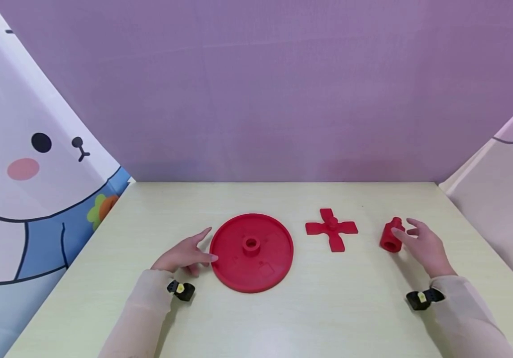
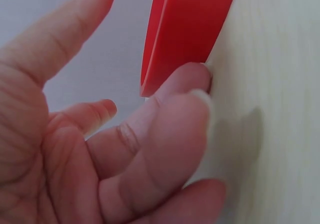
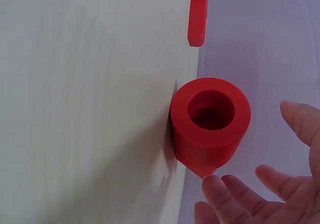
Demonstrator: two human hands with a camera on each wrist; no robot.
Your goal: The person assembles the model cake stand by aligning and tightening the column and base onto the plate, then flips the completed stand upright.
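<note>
Bare table [image 1: 319, 308] lies between red disc [image 1: 252, 251], cross piece [image 1: 331, 228] and cylinder [image 1: 391, 234].

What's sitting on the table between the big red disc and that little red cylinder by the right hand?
A red cross-shaped piece lies flat between the red disc and the red cylinder, touching neither. The head view shows it best.

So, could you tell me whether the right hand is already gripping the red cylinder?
No, the right hand hovers open beside the red cylinder, fingers apart from it.
</note>
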